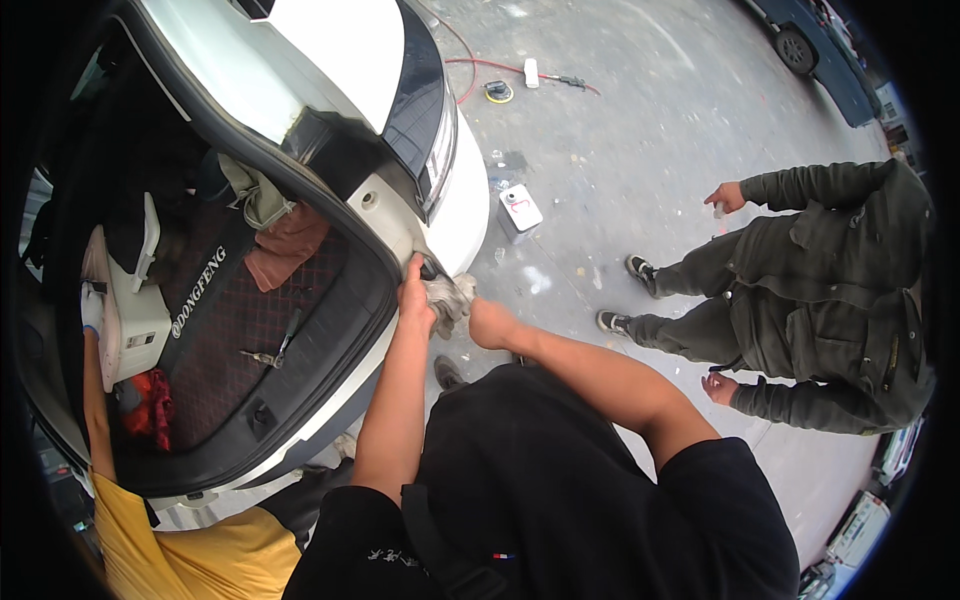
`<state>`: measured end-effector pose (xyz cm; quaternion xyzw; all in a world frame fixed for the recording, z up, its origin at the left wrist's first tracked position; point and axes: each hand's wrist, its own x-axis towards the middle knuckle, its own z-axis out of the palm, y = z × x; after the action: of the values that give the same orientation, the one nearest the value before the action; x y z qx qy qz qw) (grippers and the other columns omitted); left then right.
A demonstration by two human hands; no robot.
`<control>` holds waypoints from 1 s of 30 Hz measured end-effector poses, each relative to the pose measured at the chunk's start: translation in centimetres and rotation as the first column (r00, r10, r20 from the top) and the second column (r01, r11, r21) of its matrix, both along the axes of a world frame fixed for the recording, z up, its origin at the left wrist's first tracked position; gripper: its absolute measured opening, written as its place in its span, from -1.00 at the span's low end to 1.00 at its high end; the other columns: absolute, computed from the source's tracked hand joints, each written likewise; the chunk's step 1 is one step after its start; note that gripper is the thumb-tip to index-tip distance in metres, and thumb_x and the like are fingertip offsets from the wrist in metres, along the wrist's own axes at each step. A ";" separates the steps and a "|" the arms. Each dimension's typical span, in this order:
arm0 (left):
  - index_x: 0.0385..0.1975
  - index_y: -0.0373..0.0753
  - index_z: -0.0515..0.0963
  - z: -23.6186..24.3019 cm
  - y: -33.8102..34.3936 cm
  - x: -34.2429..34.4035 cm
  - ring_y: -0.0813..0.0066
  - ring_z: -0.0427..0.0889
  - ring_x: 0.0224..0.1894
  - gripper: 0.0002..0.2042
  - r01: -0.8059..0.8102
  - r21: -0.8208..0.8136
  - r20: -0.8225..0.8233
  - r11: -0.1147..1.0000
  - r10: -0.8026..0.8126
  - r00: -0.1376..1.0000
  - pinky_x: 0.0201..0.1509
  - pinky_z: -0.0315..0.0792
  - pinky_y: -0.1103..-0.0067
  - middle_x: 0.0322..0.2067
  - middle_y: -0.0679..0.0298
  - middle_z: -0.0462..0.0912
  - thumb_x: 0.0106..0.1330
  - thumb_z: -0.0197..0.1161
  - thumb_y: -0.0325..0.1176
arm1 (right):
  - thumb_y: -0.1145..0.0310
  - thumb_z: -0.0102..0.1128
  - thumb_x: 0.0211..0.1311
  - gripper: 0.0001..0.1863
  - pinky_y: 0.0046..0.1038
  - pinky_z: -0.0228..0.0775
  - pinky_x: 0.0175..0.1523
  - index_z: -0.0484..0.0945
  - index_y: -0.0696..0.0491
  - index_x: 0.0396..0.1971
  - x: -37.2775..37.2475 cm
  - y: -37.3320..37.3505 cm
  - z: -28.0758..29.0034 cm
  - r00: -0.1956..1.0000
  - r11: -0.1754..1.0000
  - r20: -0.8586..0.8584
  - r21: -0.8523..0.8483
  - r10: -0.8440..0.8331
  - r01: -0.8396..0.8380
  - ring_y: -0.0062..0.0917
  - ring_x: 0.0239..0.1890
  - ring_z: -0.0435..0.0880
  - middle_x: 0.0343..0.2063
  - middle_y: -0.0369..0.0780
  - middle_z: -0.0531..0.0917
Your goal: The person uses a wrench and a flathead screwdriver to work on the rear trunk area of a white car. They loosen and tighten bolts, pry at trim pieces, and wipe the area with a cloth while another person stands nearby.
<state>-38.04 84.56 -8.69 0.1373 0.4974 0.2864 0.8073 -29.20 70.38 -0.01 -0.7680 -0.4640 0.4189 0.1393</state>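
Observation:
Right beside the rear corner of a white car, a crumpled grey-white cloth is bunched up between my two hands. My left hand is closed on its left side, close to the edge of the trunk opening, with the thumb pointing up. On the cloth's right side my right hand is closed in a fist around it. The fingertips of both hands are partly hidden by the cloth. Just above lies the beige body panel under the tail light.
Inside the trunk, a person in a yellow shirt reaches toward a light box; tools and a brown cloth lie there. A white canister, a sander and a red hose are on the floor. Someone in dark workwear stands right.

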 end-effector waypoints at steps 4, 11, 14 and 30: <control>-0.07 -0.34 0.46 -0.4 -0.1 -0.6 0.24 0.58 -0.10 -0.53 0.036 0.021 -0.040 0.999 -0.035 0.999 -0.02 0.52 0.26 -0.15 0.18 0.54 0.26 0.19 -0.03 | 0.48 0.08 0.04 -0.79 -0.15 0.49 -0.14 0.55 0.34 -0.41 -0.6 1.2 4.2 0.955 0.952 -0.235 -0.286 -0.182 0.111 0.00 -0.25 0.64 -0.39 0.18 0.62; 0.15 -0.32 0.32 2.1 -0.7 -0.5 0.18 0.51 0.03 -0.36 0.209 -0.067 0.117 0.976 -0.201 0.973 0.10 0.43 0.25 0.05 0.13 0.46 0.25 0.16 0.10 | 0.49 -0.10 0.15 -0.72 -0.10 0.48 -0.30 0.48 0.41 -0.30 0.3 0.4 1.0 0.988 0.996 -0.149 -0.083 0.027 -0.040 0.04 -0.33 0.64 -0.35 0.24 0.59; 0.14 -0.36 0.30 1.1 -0.9 -0.1 0.20 0.53 0.01 -0.34 0.151 -0.001 0.170 0.989 -0.148 0.974 0.07 0.46 0.26 0.06 0.12 0.44 0.22 0.21 0.05 | 0.54 -0.09 0.10 -0.76 -0.12 0.44 -0.07 0.48 0.37 -0.30 0.3 0.7 3.4 0.980 0.982 -0.181 -0.186 -0.079 0.045 0.07 -0.20 0.60 -0.31 0.25 0.58; 0.01 -0.37 0.39 0.8 -1.2 -0.5 0.31 0.54 -0.18 -0.37 0.163 0.072 -0.016 0.984 -0.162 0.987 -0.08 0.50 0.35 -0.16 0.20 0.46 0.20 0.20 0.12 | 0.53 -0.13 0.11 -0.78 -0.03 0.40 -0.11 0.44 0.33 -0.32 -1.3 -2.0 -1.0 0.998 0.993 0.019 0.103 -0.054 0.052 0.12 -0.24 0.58 -0.36 0.23 0.58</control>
<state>-38.54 83.37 -7.84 0.2085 0.4778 0.2368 0.8199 -30.48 68.36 -1.02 -0.7765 -0.4658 0.3821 0.1846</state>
